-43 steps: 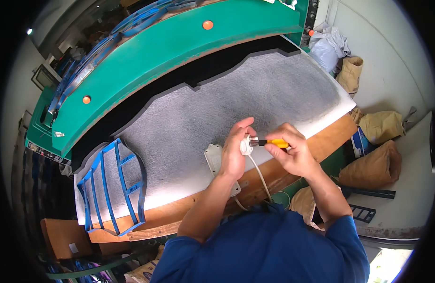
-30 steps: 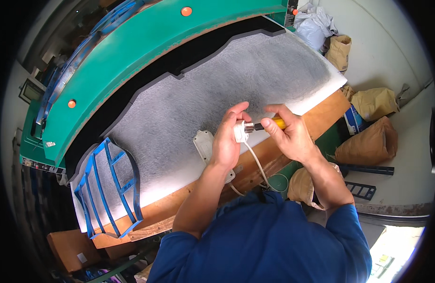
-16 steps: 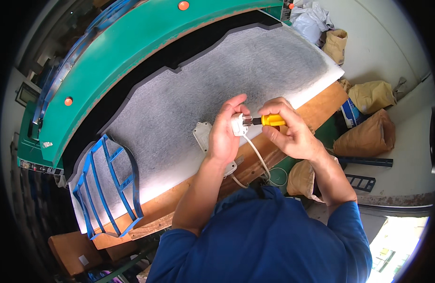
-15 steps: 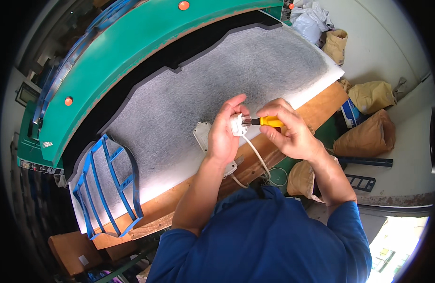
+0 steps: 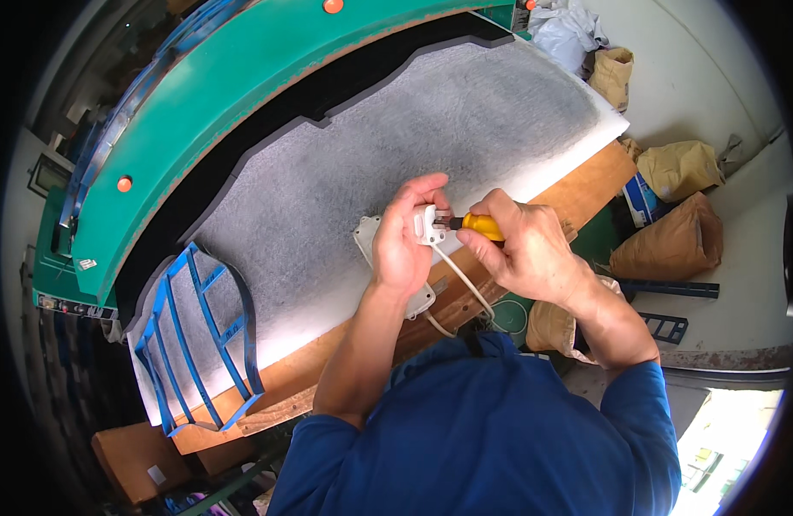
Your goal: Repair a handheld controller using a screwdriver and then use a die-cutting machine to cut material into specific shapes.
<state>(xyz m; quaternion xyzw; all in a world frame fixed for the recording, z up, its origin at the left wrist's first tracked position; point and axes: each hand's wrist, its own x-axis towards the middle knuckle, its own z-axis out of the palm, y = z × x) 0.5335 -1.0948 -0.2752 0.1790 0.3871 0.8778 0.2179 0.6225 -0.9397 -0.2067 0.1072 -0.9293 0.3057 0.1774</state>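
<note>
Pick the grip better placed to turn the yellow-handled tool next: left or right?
Right, likely: the right grip holds the yellow-handled tool, pointed at the white plug; the left grip is busy holding that plug.

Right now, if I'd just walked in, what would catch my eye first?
Probably the yellow-handled tool near the middle, held in the right hand and pointing at the white plug in the left hand. Next, the big green machine arching across the upper left, and the blue frame over the left end of the grey-and-white board.
</note>
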